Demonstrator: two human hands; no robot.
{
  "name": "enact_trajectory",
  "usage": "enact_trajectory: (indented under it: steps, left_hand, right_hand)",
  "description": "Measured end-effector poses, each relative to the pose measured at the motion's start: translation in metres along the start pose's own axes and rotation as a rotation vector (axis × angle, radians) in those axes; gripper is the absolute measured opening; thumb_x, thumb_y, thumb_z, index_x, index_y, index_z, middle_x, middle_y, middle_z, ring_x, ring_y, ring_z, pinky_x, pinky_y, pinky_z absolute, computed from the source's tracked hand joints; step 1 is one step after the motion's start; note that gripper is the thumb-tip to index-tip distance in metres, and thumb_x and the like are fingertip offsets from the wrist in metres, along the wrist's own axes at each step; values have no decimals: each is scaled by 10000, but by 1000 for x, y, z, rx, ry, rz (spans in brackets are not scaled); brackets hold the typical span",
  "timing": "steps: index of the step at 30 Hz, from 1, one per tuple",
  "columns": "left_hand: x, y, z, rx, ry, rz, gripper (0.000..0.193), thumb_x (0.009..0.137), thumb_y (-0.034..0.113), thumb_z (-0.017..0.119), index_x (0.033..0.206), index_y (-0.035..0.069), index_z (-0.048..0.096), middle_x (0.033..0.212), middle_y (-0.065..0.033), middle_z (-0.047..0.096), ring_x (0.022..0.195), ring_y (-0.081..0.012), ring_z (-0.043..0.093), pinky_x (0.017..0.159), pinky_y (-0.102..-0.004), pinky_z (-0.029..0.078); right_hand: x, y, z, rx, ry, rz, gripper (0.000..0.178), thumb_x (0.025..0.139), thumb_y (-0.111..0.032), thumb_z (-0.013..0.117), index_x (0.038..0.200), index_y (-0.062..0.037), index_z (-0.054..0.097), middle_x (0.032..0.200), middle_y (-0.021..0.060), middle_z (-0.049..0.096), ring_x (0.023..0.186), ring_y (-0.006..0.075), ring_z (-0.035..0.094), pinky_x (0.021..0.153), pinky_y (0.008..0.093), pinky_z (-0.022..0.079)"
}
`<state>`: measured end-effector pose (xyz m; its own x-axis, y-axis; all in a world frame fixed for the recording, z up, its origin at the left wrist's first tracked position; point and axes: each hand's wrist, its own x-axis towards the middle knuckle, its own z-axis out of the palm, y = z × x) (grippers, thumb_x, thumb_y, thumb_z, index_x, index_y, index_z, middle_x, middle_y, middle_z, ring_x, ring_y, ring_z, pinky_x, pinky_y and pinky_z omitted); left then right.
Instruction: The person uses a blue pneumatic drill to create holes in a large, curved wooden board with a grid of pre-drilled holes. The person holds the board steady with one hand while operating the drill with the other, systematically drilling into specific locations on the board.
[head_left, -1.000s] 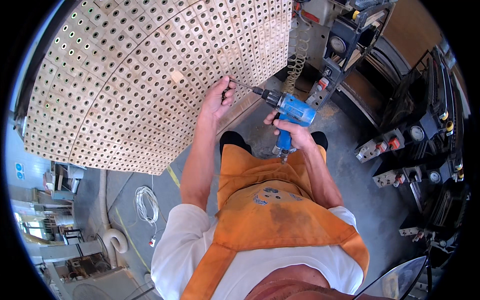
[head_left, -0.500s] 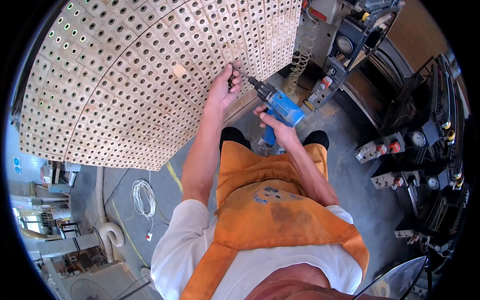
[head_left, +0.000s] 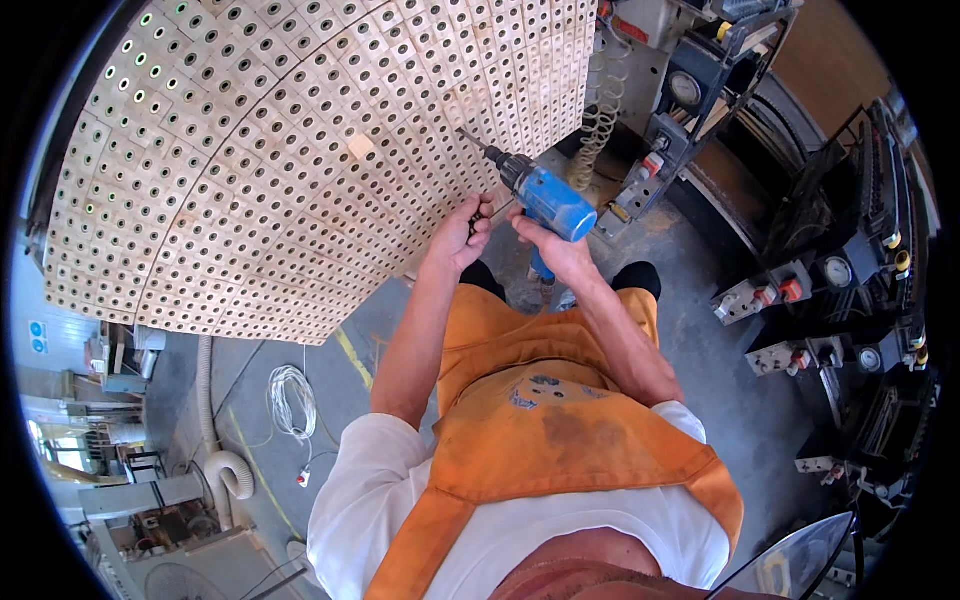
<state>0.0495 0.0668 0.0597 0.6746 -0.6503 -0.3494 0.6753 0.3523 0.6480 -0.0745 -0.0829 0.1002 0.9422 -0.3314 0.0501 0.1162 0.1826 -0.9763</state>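
Observation:
My right hand [head_left: 562, 250] grips the handle of a blue pistol-shaped power drill [head_left: 553, 203]. Its black chuck and thin bit [head_left: 473, 139] point up and left at a large wooden panel [head_left: 300, 160]; whether the tip touches cannot be told. Rows of round holes with dark rims cover the panel. Below the bit, close to the panel's lower right edge, my left hand [head_left: 464, 234] is closed around small dark pieces [head_left: 476, 222], partly hidden by the fingers. One pale wood block [head_left: 361, 147] stands out on the panel face.
A coiled air hose [head_left: 600, 130] hangs right of the panel. Black machinery with gauges [head_left: 837, 270] and red-knobbed valves lines the right side. On the floor to the left lie a white cable coil [head_left: 291, 402] and a ribbed grey hose [head_left: 228, 472].
My left hand has moved down and away from the bit's tip, toward my body. The drill has shifted slightly left, and the bit's tip now shows uncovered.

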Motion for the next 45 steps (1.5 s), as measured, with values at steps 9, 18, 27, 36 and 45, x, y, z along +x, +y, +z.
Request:
enact_trajectory:
  steps: [9, 18, 27, 36, 45]
  left_hand:
    - [-11, 27, 29, 126, -13, 153, 248, 981, 189, 505, 1150, 9, 521, 861, -16, 533, 625, -52, 447, 431, -150, 330]
    - [0, 64, 35, 21, -115, 248, 247, 980, 229, 520, 1113, 21, 533, 839, -6, 521, 618, -51, 423, 437, -148, 321]
    - [7, 55, 50, 121, -119, 229, 258, 970, 253, 544, 1050, 10, 577, 791, 3, 507, 601, -56, 428, 441, -163, 322]
    - [30, 70, 58, 11, -164, 263, 331, 985, 242, 498, 1217, 5, 519, 830, -5, 493, 653, -68, 417, 464, -166, 325]
    - [21, 12, 19, 39, -27, -16, 176, 989, 177, 423, 971, 24, 508, 804, -34, 504, 574, -70, 428, 385, -169, 302]
  right_hand:
    - [-1, 0, -2, 114, -33, 48, 220, 850, -37, 659, 1067, -59, 633, 980, 16, 660, 823, 90, 601, 680, 251, 488]
    - [-29, -4, -44, 298, -176, 173, 237, 869, -90, 640, 1096, -47, 586, 1061, 78, 653, 1032, 200, 626, 701, 281, 486]
    - [-24, -1, -63, 347, -157, 193, 287, 839, -74, 662, 1114, -51, 586, 1046, 66, 659, 1008, 192, 637, 705, 285, 485]
    - [-6, -3, -19, 188, -86, 33, 213, 869, -95, 639, 1072, -42, 602, 1031, 76, 657, 995, 174, 630, 730, 280, 490]
    - [0, -8, -4, -19, -38, -41, 167, 857, -40, 645, 1023, -30, 636, 911, 28, 672, 768, 114, 620, 680, 257, 497]
